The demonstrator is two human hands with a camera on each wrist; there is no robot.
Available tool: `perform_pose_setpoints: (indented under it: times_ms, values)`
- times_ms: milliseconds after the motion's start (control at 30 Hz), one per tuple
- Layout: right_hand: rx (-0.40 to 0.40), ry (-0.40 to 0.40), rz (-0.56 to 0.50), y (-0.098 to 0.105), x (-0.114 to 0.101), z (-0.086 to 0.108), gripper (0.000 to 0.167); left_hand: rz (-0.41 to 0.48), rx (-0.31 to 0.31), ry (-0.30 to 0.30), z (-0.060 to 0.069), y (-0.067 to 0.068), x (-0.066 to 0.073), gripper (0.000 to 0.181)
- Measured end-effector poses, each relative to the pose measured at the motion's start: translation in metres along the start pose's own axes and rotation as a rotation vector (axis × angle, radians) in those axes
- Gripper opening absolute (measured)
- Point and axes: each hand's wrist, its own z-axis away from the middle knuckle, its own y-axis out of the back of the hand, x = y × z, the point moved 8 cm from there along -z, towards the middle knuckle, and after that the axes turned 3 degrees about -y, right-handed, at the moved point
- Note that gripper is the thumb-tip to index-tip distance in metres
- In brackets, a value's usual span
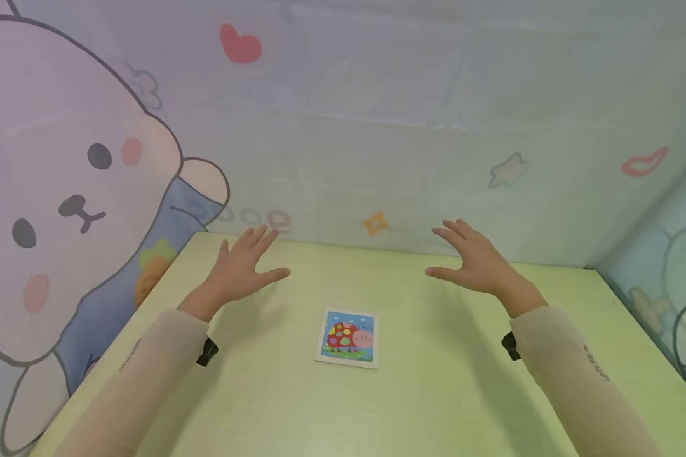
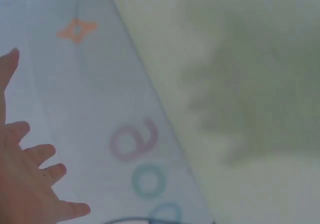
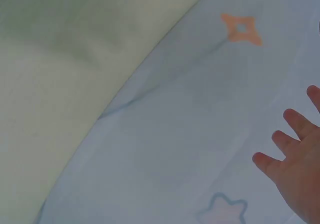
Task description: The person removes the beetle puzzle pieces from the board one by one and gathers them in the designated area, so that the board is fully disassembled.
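A square card (image 1: 349, 339) with a red spotted ladybug picture and a white border lies flat on the pale green table (image 1: 343, 412). The left hand (image 1: 237, 273) is held above the table, up and left of the card, with its fingers spread and nothing in it. On the other side, the right hand (image 1: 480, 263) hovers up and right of the card, fingers apart and holding nothing. Both wrist views show only the spread fingers of the left hand (image 2: 27, 184) and right hand (image 3: 300, 164); the card is outside them.
Behind the table hangs a printed cloth (image 1: 377, 95) with hearts, stars and a large cartoon bear at the left. Another cloth (image 1: 680, 266) borders the right side. Dark straps sit at both cuffs, and the hands cast shadows on the table.
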Motion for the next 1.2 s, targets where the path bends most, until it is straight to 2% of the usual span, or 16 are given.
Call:
perform_pose_setpoints:
  times_ms: [100, 200, 333, 467, 633, 767, 900, 1067, 1200]
  values:
    - [-0.013, 0.04, -0.071, -0.013, -0.02, -0.005, 0.081, 0.094, 0.047, -0.029, 0.009, -0.011, 0.013, 0.085]
    - [-0.05, 0.073, -0.15, -0.03, -0.038, -0.009, 0.079, 0.165, 0.041, -0.046, 0.016, -0.027, 0.026, 0.084]
    - [-0.086, 0.122, -0.234, -0.054, -0.061, -0.013, 0.073, 0.203, -0.055, -0.053, 0.022, -0.055, 0.041, 0.085]
    - [-0.133, 0.155, -0.24, -0.083, -0.077, -0.02, 0.065, 0.188, -0.188, -0.06, 0.023, -0.082, 0.052, 0.089]
    - [-0.248, 0.155, -0.291, -0.12, -0.091, -0.027, 0.058, 0.161, -0.315, -0.063, 0.021, -0.105, 0.06, 0.091]
    - [-0.317, 0.131, -0.343, -0.145, -0.097, -0.03, 0.055, 0.142, -0.375, -0.062, 0.021, -0.116, 0.065, 0.093]
    - [-0.346, 0.095, -0.35, -0.16, -0.1, -0.033, 0.05, 0.105, -0.399, -0.077, 0.02, -0.123, 0.069, 0.094]
    - [-0.352, 0.077, -0.312, -0.167, -0.101, -0.039, 0.046, 0.043, -0.392, -0.064, 0.016, -0.127, 0.068, 0.094]
    - [-0.364, 0.061, -0.296, -0.171, -0.101, -0.042, 0.041, 0.026, -0.373, -0.06, 0.014, -0.129, 0.068, 0.093]
